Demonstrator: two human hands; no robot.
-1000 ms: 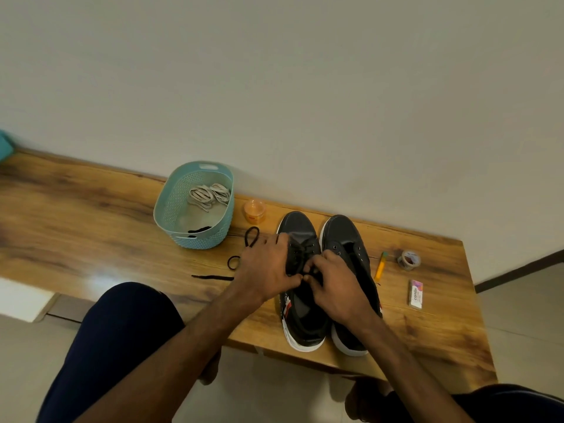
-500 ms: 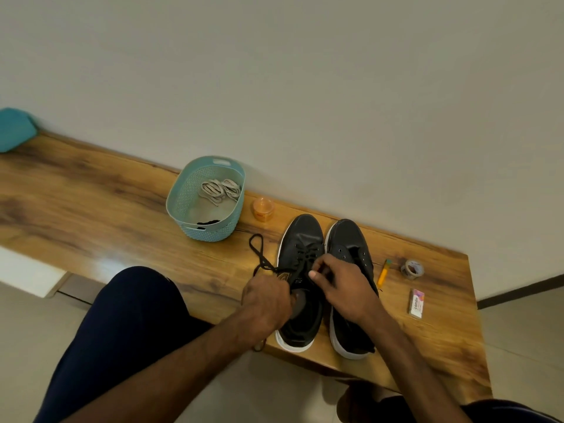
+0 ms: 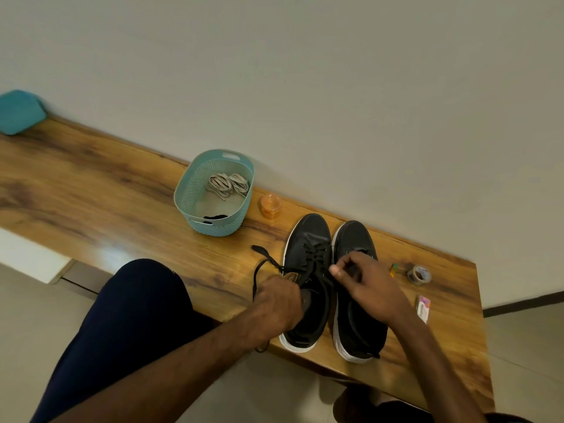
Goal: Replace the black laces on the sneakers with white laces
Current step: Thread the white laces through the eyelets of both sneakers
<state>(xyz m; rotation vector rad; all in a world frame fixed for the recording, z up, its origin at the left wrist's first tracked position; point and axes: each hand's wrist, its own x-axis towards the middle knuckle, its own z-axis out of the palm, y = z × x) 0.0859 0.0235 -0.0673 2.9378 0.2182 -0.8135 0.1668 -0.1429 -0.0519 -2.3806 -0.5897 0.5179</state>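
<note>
A wooden bench [image 3: 122, 193] bears two black sneakers [image 3: 308, 233] side by side and a teal basket [image 3: 213, 228]. The left hand [image 3: 276, 300] grips a loose black lace [image 3: 259, 270]; the right hand [image 3: 369, 285] pinches it at the eyelets. White laces [image 3: 227, 183] lie coiled in the basket.

The black lace [image 3: 255, 277] disappears under the left hand [image 3: 276, 300], whose fingertips are out of sight inside the left sneaker [image 3: 308, 239]. The right hand [image 3: 363, 285] hides the right sneaker's [image 3: 355, 236] eyelets. The picture's left edge cuts off a teal object [image 3: 18, 112]. The yellow thing [image 3: 395, 268] beside the tape roll [image 3: 419, 274] is blurred.
</note>
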